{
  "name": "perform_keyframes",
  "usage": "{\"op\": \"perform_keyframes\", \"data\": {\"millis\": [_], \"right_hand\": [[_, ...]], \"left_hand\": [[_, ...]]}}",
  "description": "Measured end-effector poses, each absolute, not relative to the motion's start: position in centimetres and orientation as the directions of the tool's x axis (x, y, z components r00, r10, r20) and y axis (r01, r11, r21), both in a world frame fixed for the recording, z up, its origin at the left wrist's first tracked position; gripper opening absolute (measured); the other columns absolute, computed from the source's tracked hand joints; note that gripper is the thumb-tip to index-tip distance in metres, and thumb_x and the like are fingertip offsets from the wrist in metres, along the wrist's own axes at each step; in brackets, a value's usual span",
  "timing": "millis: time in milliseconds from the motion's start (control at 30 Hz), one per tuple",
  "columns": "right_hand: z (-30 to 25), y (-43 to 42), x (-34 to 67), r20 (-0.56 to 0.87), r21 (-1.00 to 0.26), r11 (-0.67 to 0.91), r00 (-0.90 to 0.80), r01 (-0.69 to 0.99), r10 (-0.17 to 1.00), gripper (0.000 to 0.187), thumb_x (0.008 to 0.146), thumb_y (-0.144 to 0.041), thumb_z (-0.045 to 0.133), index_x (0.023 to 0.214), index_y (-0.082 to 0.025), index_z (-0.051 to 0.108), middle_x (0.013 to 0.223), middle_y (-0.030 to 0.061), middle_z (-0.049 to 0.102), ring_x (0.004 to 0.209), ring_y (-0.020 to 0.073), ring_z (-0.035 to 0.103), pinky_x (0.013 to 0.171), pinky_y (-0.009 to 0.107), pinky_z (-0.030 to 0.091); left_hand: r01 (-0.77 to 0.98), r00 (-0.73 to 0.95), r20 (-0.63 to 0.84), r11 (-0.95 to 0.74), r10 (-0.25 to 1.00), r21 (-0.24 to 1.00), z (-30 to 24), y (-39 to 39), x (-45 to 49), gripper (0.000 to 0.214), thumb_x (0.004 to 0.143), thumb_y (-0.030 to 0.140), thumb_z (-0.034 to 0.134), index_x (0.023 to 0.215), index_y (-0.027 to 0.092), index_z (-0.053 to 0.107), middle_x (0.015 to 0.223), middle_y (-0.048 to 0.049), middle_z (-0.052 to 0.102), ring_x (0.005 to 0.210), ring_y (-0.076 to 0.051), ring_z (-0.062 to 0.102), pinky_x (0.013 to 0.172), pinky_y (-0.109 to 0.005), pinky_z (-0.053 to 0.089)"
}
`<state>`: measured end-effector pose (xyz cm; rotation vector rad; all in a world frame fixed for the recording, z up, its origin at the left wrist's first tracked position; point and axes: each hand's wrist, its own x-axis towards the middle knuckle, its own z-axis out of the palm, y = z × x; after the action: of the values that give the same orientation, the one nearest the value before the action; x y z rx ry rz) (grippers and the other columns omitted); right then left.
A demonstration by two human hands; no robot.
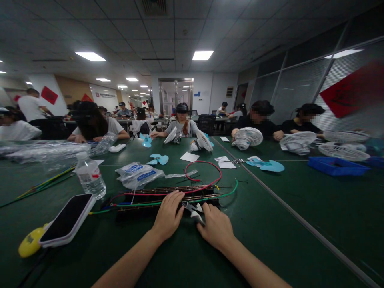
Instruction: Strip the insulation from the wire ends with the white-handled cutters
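A long black assembly with copper-coloured bars lies across the green table in front of me. A red wire and a green wire run along its top. My left hand rests on the assembly, its fingers stretched out and close together. Beside it, my right hand is closed, thumb toward its curled fingers, at a small grey-and-white piece whose kind I cannot make out. Thin black strands stand up from the assembly behind my hands.
At the left are a phone, a yellow object and a water bottle. Plastic bags, blue fan blades, white fan heads and a blue tray lie farther off. Several people sit around the table.
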<state>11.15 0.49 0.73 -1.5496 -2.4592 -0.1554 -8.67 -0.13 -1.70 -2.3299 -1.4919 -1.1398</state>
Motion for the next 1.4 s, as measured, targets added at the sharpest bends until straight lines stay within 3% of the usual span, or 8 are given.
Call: {"op": "perform_keyframes", "data": {"millis": [233,467,700,1400], "right_hand": [[1.0,0.4,11.6,0.261,-0.022,0.440,-0.420,0.898,0.869,0.035,0.072,-0.032,0.055,0.103,-0.019,0.046,0.099,0.0084,0.055,0.091,0.0234,0.051,0.076,0.032,0.035],[1.1,0.3,11.6,0.264,-0.021,0.448,-0.427,0.894,0.865,0.033,0.073,-0.035,0.053,0.101,-0.019,0.048,0.098,0.0083,0.055,0.089,0.0230,0.051,0.074,0.031,0.034],[1.4,0.2,11.9,0.216,-0.115,0.488,-0.458,0.865,0.862,0.026,0.088,-0.036,0.033,0.098,-0.019,0.049,0.094,0.0067,0.057,0.082,0.0188,0.053,0.069,0.028,0.032],[2.1,0.3,11.3,0.262,-0.126,0.469,-0.426,0.874,0.866,0.024,0.083,-0.035,0.040,0.097,-0.018,0.049,0.098,0.0075,0.057,0.087,0.0196,0.052,0.070,0.028,0.033]], "left_hand": [[0.815,0.107,0.685,-0.458,0.720,0.354,-1.9,-0.2,-8.8,0.036,0.081,0.017,0.048,0.117,0.018,0.046,0.116,-0.0112,0.054,0.113,-0.027,0.048,0.097,-0.047,0.038],[0.762,0.101,0.665,-0.487,0.740,0.427,-1.9,-0.1,-8.8,0.030,0.081,0.011,0.046,0.110,0.019,0.048,0.101,-0.0078,0.058,0.100,-0.024,0.053,0.091,-0.044,0.042],[0.742,0.082,0.676,-0.497,0.733,0.450,-2.2,0.2,-9.1,0.025,0.084,0.011,0.047,0.107,0.020,0.050,0.099,-0.0058,0.061,0.099,-0.022,0.055,0.090,-0.042,0.042],[0.721,0.029,0.713,-0.508,0.701,0.471,-2.1,0.2,-9.1,0.022,0.082,0.009,0.047,0.100,0.020,0.053,0.096,-0.0054,0.063,0.098,-0.022,0.057,0.090,-0.044,0.042]]}}
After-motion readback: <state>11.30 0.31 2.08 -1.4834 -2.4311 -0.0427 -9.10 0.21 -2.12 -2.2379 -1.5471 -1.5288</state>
